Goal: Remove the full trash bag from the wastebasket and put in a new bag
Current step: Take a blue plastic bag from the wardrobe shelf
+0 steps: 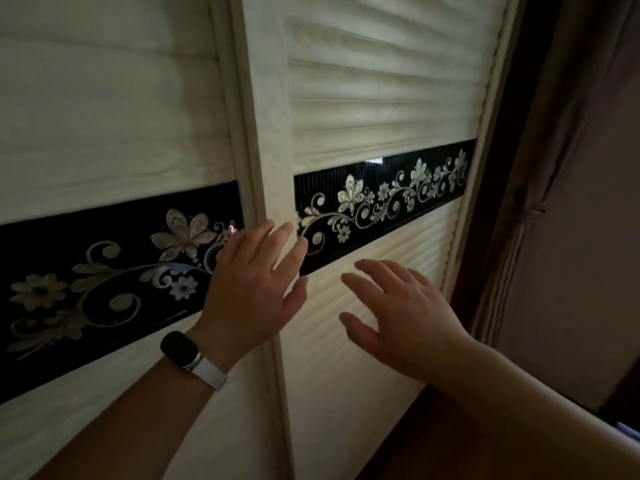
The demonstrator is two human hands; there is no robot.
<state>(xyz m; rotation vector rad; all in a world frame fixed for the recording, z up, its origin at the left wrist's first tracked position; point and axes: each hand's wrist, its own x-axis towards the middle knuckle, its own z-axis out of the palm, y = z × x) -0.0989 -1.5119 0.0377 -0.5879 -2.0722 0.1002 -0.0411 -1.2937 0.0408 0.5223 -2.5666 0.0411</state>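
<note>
No wastebasket and no trash bag is in view. I face two cream louvred sliding wardrobe doors, each crossed by a black band with pale flower ornaments. My left hand (pixel 254 282), with a dark watch on a white strap at the wrist, lies flat with fingers spread on the upright frame (pixel 273 168) of the right door. My right hand (pixel 398 306) is open, fingers apart, against or just in front of the right door's lower slats (pixel 391 244). Neither hand holds anything.
The left door (pixel 104 133) fills the left half of the view. A dark wooden edge and a purplish curtain (pixel 571 202) with a tie stand to the right of the wardrobe. The light is dim.
</note>
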